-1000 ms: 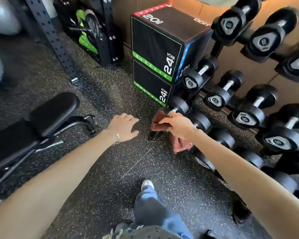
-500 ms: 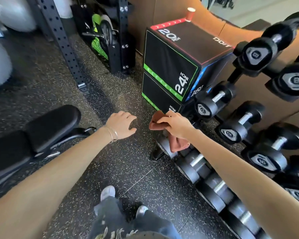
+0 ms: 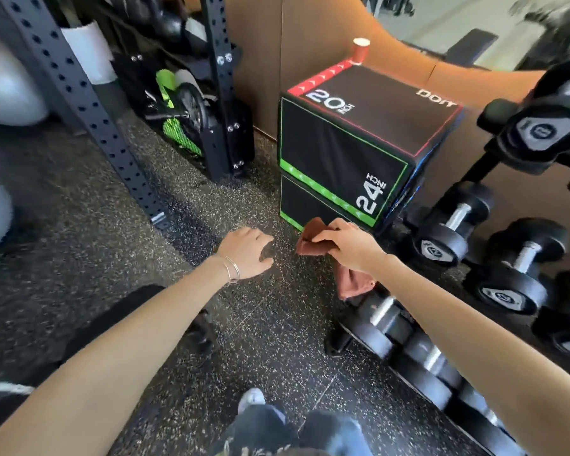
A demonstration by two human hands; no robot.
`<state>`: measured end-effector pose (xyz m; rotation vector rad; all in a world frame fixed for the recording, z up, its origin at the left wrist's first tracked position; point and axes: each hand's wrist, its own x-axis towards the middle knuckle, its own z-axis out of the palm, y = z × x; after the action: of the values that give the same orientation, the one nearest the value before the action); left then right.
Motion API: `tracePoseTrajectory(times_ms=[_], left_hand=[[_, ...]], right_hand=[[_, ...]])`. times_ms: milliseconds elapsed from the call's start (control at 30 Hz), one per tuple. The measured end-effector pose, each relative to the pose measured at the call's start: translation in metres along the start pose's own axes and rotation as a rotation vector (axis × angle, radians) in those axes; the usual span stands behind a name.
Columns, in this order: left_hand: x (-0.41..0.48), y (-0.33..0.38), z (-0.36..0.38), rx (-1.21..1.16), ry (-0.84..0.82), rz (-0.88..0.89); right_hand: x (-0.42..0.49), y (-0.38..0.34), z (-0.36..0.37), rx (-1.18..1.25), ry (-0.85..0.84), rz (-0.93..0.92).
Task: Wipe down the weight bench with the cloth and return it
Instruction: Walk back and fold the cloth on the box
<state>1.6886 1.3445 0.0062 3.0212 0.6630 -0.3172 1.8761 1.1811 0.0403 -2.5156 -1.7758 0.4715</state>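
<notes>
My right hand (image 3: 349,246) grips a reddish-brown cloth (image 3: 311,240), held in the air in front of the lower edge of the black plyo box (image 3: 343,149); part of the cloth hangs below my wrist. My left hand (image 3: 247,251) hovers beside it over the floor, fingers loosely curled and holding nothing, thin bracelets on the wrist. The black weight bench (image 3: 119,314) shows only as a dark pad at the lower left, mostly hidden under my left forearm.
A dumbbell rack (image 3: 507,258) with several black dumbbells fills the right side. A red cup (image 3: 361,51) stands on the plyo box's far corner. A black perforated rack upright (image 3: 89,106) and grey exercise balls (image 3: 4,83) stand at left. My feet are at the bottom centre.
I have stepped forward toward the plyo box; it looms larger and the bench has slid down and left under my arm. My hands keep the same pose, cloth still held.
</notes>
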Motion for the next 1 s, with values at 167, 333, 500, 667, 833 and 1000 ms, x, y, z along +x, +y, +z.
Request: tracePoseTrajectory(times_ms=[167, 333, 500, 667, 833, 1000], left_hand=[[0.057, -0.029, -0.008, 0.002, 0.002, 0.097], [0.124, -0.046, -0.007, 0.001, -0.031, 0.168], [0.202, -0.057, -0.016, 0.006, -0.032, 0.221], [0.292, -0.066, -0.053, 0.026, -0.065, 0.240], [0.375, -0.056, -0.078, 0.054, -0.009, 0.304], [0.437, -0.051, -0.087, 0.055, -0.002, 0.369]], right_hand=[[0.041, 0.007, -0.006, 0.012, 0.006, 0.052], [0.083, 0.037, -0.005, 0.029, -0.036, 0.112], [0.141, 0.086, -0.014, 0.043, -0.042, 0.143], [0.197, 0.144, -0.041, 0.053, -0.019, 0.188], [0.241, 0.196, -0.069, 0.040, -0.016, 0.213], [0.280, 0.236, -0.084, 0.037, -0.018, 0.261]])
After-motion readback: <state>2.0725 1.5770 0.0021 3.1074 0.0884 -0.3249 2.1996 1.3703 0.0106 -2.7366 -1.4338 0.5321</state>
